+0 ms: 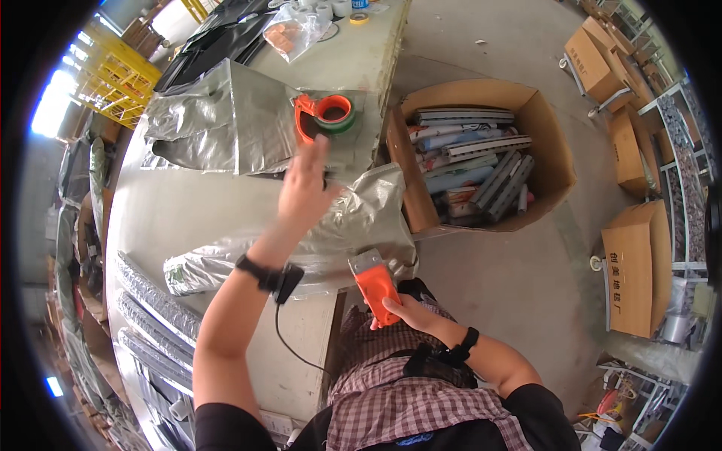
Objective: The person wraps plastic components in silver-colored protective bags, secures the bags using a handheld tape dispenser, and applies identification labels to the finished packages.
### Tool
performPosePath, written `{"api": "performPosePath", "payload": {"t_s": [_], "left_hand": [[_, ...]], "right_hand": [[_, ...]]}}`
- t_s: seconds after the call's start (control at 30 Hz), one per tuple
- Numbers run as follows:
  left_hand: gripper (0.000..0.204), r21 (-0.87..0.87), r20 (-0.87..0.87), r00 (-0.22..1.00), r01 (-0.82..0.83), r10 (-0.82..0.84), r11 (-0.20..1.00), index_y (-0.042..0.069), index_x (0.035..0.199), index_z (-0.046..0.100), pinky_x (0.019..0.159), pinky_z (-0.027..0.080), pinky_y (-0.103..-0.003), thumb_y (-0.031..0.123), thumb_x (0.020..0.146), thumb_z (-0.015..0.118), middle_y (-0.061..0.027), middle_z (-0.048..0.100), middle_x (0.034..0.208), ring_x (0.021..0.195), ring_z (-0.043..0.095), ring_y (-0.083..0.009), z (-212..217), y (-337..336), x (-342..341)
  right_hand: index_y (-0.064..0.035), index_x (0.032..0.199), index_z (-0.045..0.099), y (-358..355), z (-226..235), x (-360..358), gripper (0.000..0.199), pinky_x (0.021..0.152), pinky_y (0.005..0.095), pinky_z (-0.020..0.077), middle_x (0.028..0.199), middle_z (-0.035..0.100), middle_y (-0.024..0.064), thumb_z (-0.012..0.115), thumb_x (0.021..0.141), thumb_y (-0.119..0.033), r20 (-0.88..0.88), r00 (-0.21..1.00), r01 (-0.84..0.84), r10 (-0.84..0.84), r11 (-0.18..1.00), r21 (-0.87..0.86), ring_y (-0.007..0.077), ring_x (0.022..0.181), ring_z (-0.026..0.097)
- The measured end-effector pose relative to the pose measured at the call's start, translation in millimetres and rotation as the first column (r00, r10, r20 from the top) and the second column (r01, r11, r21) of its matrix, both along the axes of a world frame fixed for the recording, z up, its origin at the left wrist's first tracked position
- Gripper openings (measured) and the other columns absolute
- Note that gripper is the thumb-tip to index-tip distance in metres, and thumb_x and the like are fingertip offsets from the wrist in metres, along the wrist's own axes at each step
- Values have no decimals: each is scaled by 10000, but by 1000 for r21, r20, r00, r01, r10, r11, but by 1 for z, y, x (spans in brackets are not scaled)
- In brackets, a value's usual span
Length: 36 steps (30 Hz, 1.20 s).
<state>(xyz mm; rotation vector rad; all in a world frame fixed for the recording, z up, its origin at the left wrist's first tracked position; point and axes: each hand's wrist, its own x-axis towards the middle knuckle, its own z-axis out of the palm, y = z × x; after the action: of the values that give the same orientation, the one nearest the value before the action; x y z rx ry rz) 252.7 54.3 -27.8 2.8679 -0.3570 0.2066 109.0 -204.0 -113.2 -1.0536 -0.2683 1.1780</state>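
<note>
Head view: the right hand (408, 310) has its grip closed round a flat-bodied orange tool with a metal end (377, 289), beside a silvery plastic-wrapped bundle (293, 261). The blurred left hand (304, 188) has its grip open, seemingly empty, near an orange tape dispenser with a green roll (307, 107) on the pale tabletop (180, 209).

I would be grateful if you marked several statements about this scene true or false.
1. The right hand holds an orange tool. True.
2. The carton beside the table is empty. False: rolled items lie in it.
3. The left hand is near the tape dispenser. True.
4. The tape dispenser lies on the floor. False: it is on the table.
5. Wrapped rolls lie on the table. True.
</note>
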Motion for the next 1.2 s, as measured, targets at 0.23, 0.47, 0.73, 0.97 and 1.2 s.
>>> {"api": "performPosePath", "payload": {"t_s": [0.23,0.47,0.73,0.97,1.2], "left_hand": [[978,71,-584,807,161,-89,984,-6,1212,462,821,471,-383,514,456,801,-167,595,1038,990,568,-331,16,-28,-31],[948,-45,-566,756,369,-328,928,31,1209,479,906,405,-385,539,468,785,-138,617,1002,946,595,-283,20,-59,-89],[926,-22,-521,844,134,-126,991,49,1199,502,907,411,-396,558,477,780,-144,624,994,928,602,-297,3,-40,-51],[930,-11,-605,785,159,-133,987,85,1224,497,900,421,-393,589,487,759,-117,624,1019,942,604,-280,13,-21,-47],[873,-27,-568,814,133,-125,991,115,1193,531,790,482,-377,565,480,758,-117,624,988,931,603,-289,12,-49,-67]], "right_hand": [[-53,1222,514,-41,-191,-82,728,948,334,386,1065,610,108,271,884,-650,203,961,225,-190,961,-164,195,1028,551],[67,1206,465,-9,65,184,1105,764,354,439,869,598,93,114,700,-850,-109,859,506,-501,796,333,204,825,550],[-22,1377,290,-24,-25,42,1081,859,355,475,1398,341,167,113,691,-838,-285,870,406,-403,913,-52,265,956,597],[75,1329,326,-36,127,142,1138,778,333,436,1007,607,148,160,700,-859,203,948,103,-247,838,537,207,838,571],[18,1164,502,-16,-20,116,1064,673,356,498,896,630,145,91,703,-849,-234,860,440,-454,891,-109,220,735,608]]}}
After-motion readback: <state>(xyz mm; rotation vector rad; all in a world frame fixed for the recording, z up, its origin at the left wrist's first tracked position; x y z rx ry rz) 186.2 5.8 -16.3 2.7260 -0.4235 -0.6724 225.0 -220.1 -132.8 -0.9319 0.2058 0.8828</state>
